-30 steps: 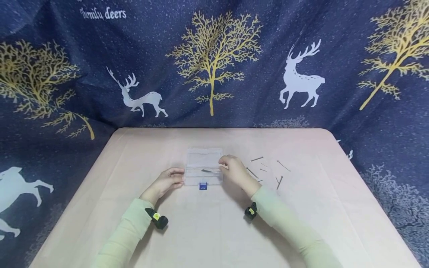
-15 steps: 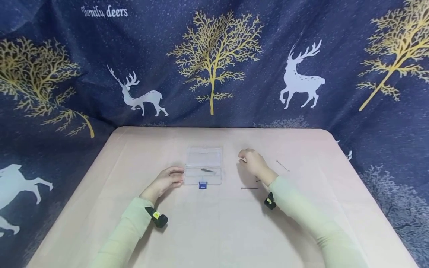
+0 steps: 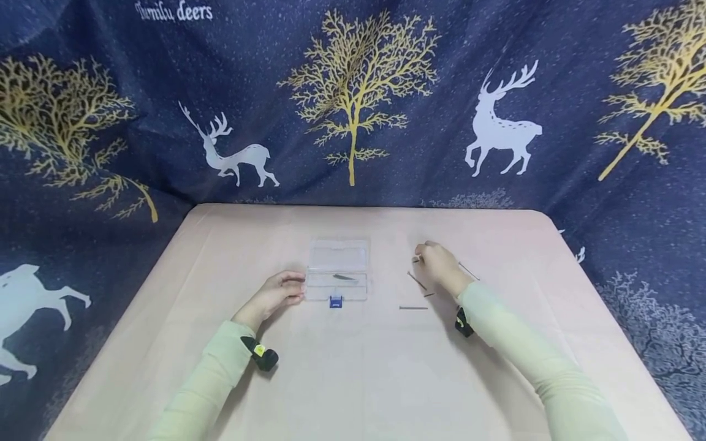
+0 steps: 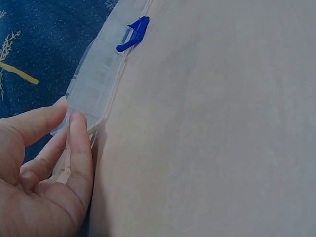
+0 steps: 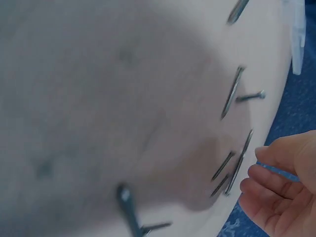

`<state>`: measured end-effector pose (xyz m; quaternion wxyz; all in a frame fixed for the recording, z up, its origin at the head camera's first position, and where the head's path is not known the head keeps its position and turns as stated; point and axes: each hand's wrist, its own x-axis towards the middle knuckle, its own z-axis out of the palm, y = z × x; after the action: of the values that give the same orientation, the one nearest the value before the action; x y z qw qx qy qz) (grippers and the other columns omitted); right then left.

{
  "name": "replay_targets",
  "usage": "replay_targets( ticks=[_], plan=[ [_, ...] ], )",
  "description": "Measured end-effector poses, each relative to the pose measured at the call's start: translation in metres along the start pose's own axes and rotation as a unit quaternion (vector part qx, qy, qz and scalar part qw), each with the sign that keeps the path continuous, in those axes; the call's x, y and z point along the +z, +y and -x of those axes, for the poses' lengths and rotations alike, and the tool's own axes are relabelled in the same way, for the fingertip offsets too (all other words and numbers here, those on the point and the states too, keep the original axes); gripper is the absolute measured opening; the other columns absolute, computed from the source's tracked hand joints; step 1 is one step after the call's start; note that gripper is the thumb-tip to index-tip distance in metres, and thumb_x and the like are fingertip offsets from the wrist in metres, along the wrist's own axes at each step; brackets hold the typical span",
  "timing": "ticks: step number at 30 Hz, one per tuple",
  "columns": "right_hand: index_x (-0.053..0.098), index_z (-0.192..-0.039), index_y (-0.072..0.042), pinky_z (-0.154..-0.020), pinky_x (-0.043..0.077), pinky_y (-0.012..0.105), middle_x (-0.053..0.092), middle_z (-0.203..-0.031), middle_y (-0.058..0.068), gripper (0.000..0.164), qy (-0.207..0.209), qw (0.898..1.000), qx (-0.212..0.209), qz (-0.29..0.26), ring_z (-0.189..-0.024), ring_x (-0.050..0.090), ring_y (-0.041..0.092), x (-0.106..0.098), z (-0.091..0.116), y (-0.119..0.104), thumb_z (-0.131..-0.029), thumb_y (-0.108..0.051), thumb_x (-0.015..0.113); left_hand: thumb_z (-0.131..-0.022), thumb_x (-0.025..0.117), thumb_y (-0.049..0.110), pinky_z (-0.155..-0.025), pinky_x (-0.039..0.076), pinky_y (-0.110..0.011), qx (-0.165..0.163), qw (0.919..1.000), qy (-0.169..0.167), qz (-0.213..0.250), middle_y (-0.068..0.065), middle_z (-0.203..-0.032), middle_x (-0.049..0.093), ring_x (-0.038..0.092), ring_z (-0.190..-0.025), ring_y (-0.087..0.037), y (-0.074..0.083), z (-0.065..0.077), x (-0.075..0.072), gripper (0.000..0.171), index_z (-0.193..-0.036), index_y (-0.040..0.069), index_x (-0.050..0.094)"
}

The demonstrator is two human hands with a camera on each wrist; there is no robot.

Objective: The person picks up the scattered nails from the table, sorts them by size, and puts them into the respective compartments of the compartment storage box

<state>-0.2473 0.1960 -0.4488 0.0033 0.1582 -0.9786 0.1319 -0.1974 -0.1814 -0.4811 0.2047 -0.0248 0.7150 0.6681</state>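
A clear plastic box (image 3: 337,289) with a blue latch (image 3: 336,302) stands near the table's middle, its lid (image 3: 339,254) folded back. Something slim and dark grey (image 3: 345,277) lies inside; its kind is unclear. My left hand (image 3: 272,296) rests fingertips against the box's left end, fingers relaxed. My right hand (image 3: 439,263) is low over the table among scattered nails. In the right wrist view its thumb and fingertips are apart beside a long nail (image 5: 239,163); whether they touch it cannot be told. Another nail (image 3: 413,308) lies nearer me.
Several more nails lie right of the box, including one nail (image 3: 417,280) left of my right forearm and a thin nail (image 3: 469,271) beyond it. The pale table (image 3: 342,380) ends at a dark blue printed backdrop (image 3: 309,79).
My right hand has moved from the box's right edge to the nails on the right, uncovering the box's right end. The left hand stays at the box.
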Motion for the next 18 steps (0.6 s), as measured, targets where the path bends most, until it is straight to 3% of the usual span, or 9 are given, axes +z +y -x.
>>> replay_targets(
  ticks=[7,14,18],
  plan=[
    [0.067,-0.090,0.002,-0.072,0.057,0.042,0.062,-0.083,0.016,0.009,0.002,0.997,-0.016,0.079,-0.079,0.063,0.032,-0.002,-0.002,0.014,-0.082,0.004,0.062,-0.091,0.054,-0.004,-0.070,0.055,-0.015,0.000,1.0000,0.002,0.003,-0.006,-0.098,0.058,0.060,-0.074,-0.005,0.000,0.000,0.001,0.047,-0.133,-0.014,0.037],
    [0.068,-0.094,0.003,-0.080,0.057,0.043,0.064,-0.093,0.018,0.011,-0.052,0.993,0.021,0.102,-0.089,0.064,0.033,-0.008,-0.005,0.023,-0.086,0.001,0.061,-0.090,0.055,-0.004,-0.071,0.056,-0.016,0.000,1.0000,0.001,0.007,-0.008,-0.101,0.058,0.060,-0.074,-0.005,0.001,-0.001,0.001,0.047,-0.133,-0.014,0.037],
    [0.068,-0.093,0.003,-0.078,0.058,0.040,0.064,-0.092,0.018,0.010,-0.063,0.988,-0.006,0.141,-0.086,0.065,0.031,-0.006,-0.007,0.025,-0.088,-0.001,0.060,-0.090,0.055,-0.004,-0.071,0.056,-0.016,-0.006,1.0000,0.004,0.007,-0.011,-0.104,0.059,0.061,-0.074,-0.006,0.002,-0.001,0.001,0.048,-0.133,-0.013,0.037]
  ],
)
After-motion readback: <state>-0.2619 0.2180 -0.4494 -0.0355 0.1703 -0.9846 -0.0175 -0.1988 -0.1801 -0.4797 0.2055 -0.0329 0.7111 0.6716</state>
